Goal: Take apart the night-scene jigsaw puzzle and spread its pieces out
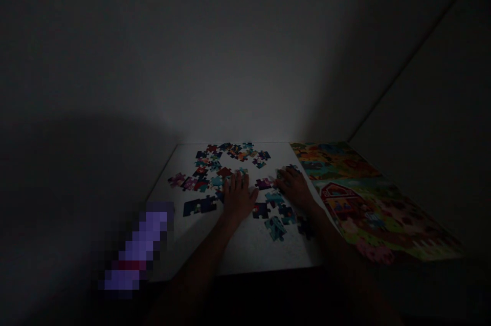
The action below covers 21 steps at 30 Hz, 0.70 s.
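My left hand [240, 197] lies flat among jigsaw pieces on the white tabletop [238, 254], fingers spread and pointing away from me. A dark red puzzle piece [224, 172] sits near its fingertips. To the right, my right hand [296, 189] rests over several pieces, its fingers apart and slightly bent, partly hiding the pieces beneath. Between the hands is a purple puzzle piece [263, 183]. Below the right hand are a dark blue piece [261, 210] and a teal piece [275, 228]. Dim light blurs the pictures on the pieces.
More loose pieces [207, 158] spread over the table's back left. A pair of dark joined pieces [200, 205] lies left of my left hand. Along the right side runs a colourful farm picture [368, 213]. A pixelated purple patch [141, 249] covers something at left. A wall [238, 85] stands behind.
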Available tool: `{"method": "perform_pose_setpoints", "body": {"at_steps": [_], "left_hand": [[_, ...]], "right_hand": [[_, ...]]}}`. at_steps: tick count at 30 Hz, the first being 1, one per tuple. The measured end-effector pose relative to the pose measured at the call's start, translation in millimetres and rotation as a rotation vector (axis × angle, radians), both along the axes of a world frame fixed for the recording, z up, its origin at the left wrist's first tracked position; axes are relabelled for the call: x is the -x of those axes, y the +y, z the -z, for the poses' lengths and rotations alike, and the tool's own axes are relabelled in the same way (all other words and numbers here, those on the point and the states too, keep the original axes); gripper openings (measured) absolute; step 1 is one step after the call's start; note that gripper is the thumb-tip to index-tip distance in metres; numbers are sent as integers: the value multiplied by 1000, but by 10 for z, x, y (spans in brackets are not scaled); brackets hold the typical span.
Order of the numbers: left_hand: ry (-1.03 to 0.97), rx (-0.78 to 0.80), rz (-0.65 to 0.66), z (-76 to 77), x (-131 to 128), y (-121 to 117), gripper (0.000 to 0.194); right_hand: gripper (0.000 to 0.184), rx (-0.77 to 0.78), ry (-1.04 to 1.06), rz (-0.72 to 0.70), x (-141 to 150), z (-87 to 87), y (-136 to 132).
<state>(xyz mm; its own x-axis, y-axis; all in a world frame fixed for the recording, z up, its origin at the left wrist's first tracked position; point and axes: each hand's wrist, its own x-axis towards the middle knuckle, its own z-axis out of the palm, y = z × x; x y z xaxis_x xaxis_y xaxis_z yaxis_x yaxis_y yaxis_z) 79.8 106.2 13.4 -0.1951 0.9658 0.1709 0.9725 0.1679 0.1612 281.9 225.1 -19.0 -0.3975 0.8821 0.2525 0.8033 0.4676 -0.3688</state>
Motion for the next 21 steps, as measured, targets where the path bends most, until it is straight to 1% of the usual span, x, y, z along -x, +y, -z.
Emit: {"method": "perform_pose_setpoints", "body": {"at_steps": [2, 5, 7, 9, 10, 12, 14, 16, 18, 21], "left_hand": [[-1, -34, -13, 2, 3, 13, 62], [-40, -77, 0, -16, 21, -3, 54], [-74, -128, 56, -32, 36, -33, 48], [-96, -180, 179, -33, 35, -75, 44], [-103, -196, 258, -25, 22, -100, 42], [-110, -198, 411, 4, -29, -152, 41], [-108, -171, 543, 36, -105, -201, 44], [-100, -135, 647, 52, -179, -239, 49], [-95, -101, 691, 44, -228, -271, 49], [-99, -78, 643, 20, -248, -337, 46]], "right_hand": [[52, 19, 31, -4, 3, -26, 2], [54, 47, 106, -33, -19, -114, 41], [58, 56, 172, -33, -88, -182, 30], [64, 39, 222, 13, -203, -214, -74], [66, 23, 227, 45, -268, -204, -172], [68, -6, 186, 94, -390, -127, -444], [72, -20, 90, 116, -467, -1, -757], [71, -55, -11, 123, -486, 119, -1017], [69, -91, -98, 137, -461, 188, -1164], [68, -114, -179, 159, -408, 197, -1197]]}}
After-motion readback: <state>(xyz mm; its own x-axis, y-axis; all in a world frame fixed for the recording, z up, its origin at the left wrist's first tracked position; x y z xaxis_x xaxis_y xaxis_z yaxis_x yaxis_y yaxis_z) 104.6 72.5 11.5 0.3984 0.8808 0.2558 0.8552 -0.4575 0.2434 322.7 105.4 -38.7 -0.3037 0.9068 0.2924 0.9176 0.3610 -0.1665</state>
